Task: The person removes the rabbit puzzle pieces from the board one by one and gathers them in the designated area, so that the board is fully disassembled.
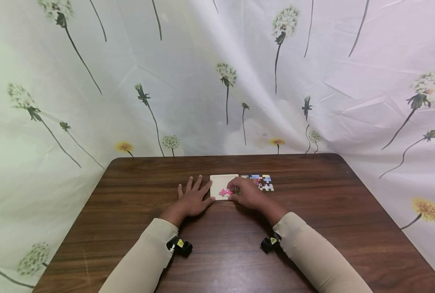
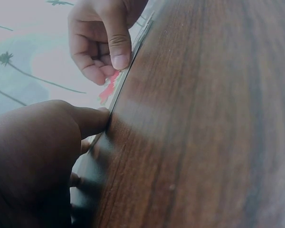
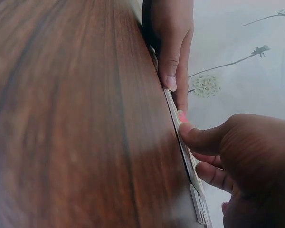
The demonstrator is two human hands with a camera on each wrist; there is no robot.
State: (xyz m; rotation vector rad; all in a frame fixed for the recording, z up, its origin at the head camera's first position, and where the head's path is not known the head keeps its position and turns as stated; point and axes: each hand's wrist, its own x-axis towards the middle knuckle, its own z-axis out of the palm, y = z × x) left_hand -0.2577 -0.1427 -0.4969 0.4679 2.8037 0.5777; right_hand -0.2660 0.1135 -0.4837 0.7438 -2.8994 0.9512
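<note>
A pale square puzzle board [image 1: 219, 182] lies flat on the brown table, with pink jigsaw pieces [image 1: 223, 192] along its near edge. My left hand [image 1: 192, 201] rests flat with fingers spread, its thumb and fingertip touching the board's left side. Over the board's near right part, my right hand [image 1: 248, 194] has thumb and fingers curled together, pinching a small puzzle piece [image 1: 236, 190] that the fingers mostly hide. In the left wrist view, pink pieces [image 2: 108, 91] show below the right fingertips. The right wrist view shows the right thumb [image 3: 192, 135] low at the board's edge.
Several jigsaw pieces [image 1: 266, 179] in mixed colours lie joined or close together right of the board, partly behind the right hand. The wooden table [image 1: 137, 179] reaches back to a white curtain [image 1: 195, 101] printed with dandelions.
</note>
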